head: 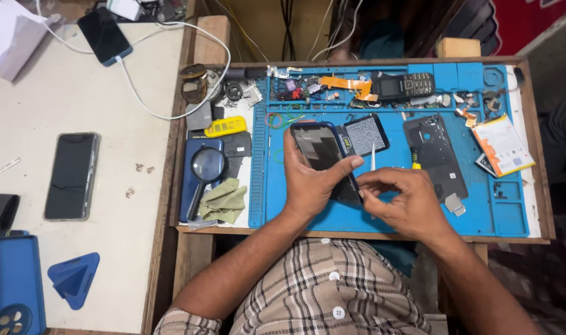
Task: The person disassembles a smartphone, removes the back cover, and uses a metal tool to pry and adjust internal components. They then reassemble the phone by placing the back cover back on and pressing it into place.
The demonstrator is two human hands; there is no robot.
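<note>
Left hand [309, 183] wrapped round a dark phone [323, 152] in a blue case, fingers behind, thumb laid across its near right edge, holding it tilted above the blue mat [382, 214], just left of the mat's middle. Right hand [402, 200] close beside on the right, fingertips pinched together at the phone's near right corner, on thin metal tweezers [373, 158] whose tip rises toward the far side; exact contact with the phone hidden by the fingers. Just beyond the phone, a small dark panel with a grey speckled face [365, 134] flat on the mat. Right of that, a black phone frame [435, 155] lying lengthwise, a small yellow-handled tool [414, 160] at its left edge. Far along the mat, a keypad phone [404, 85], an orange flex strip [351, 84] and loose small parts. At the right edge, an orange and white battery [503, 144]. Left of the mat, a magnifier [205, 169] on a blue slab, a green cloth [224, 200] near it, a yellow tag [226, 126] farther off. On the pale table to the left, a dark phone lying flat [72, 175], another phone on a white cable [104, 35] at the far side, a blue triangular pick [75, 278] at the near side. Checked shirt [332, 291] at the near edge
</note>
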